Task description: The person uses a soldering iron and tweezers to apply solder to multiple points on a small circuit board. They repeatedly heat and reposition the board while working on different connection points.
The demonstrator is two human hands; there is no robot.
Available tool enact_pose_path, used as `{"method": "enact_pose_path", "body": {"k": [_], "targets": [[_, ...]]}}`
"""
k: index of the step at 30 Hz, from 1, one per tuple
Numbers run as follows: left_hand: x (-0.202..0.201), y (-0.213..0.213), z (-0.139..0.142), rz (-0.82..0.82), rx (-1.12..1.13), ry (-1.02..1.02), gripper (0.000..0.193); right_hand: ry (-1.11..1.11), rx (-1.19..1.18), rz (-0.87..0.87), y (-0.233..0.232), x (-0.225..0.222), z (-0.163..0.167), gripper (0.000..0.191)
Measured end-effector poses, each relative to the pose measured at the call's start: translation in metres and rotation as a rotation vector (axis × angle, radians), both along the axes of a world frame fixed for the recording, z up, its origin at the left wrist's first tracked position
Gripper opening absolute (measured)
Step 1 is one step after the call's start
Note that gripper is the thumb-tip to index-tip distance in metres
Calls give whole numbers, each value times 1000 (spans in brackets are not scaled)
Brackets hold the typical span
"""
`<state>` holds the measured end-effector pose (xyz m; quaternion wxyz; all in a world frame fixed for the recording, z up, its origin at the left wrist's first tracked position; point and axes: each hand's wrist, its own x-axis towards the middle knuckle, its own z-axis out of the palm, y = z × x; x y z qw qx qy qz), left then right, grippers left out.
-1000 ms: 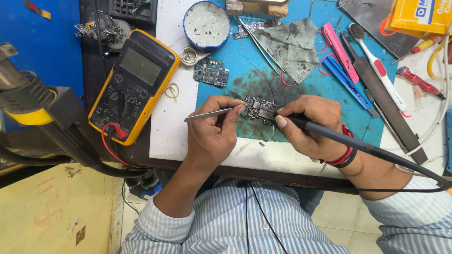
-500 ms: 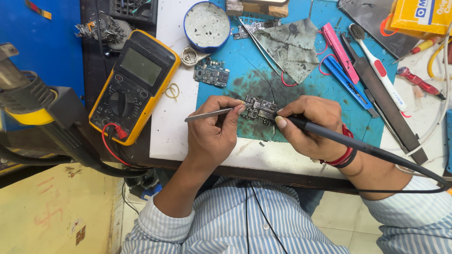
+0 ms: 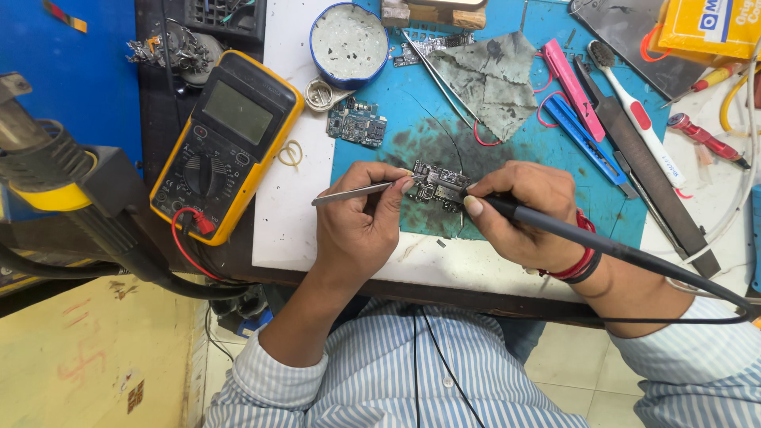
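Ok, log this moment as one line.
left hand: holds tweezers | right hand: holds soldering iron | both on circuit board | blue mat

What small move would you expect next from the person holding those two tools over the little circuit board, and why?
Probably a slight lowering of the soldering iron tip onto the circuit board. The right hand grips the iron like a pen with its tip right at the board's edge, while the left hand presses the tweezers against the board's other side, seemingly to steady it on the blue mat.
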<state>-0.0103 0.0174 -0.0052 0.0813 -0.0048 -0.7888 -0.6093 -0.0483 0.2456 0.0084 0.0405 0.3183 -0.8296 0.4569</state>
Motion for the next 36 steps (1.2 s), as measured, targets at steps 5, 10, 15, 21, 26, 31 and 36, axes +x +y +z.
{"method": "enact_pose_path", "body": {"k": [5, 10, 15, 21, 26, 31, 36], "targets": [[0, 0, -1, -1, 0, 9, 12, 7, -3, -4, 0, 0, 0, 13], [1, 0, -1, -1, 2, 12, 12, 5, -10, 11, -1, 0, -1, 13], [1, 0, -1, 0, -1, 9, 12, 7, 1, 8, -1, -1, 0, 14], [1, 0, -1, 2, 3, -21, 12, 1, 3, 5, -1, 0, 0, 13], [-1, 0, -2, 4, -2, 2, 12, 6, 12, -7, -2, -1, -2, 13], [-1, -1, -2, 2, -9, 13, 11, 3, -2, 29, -2, -2, -2, 14], [-1, -1, -3, 1, -14, 45, 11, 8, 9, 1, -2, -2, -2, 13]]}}
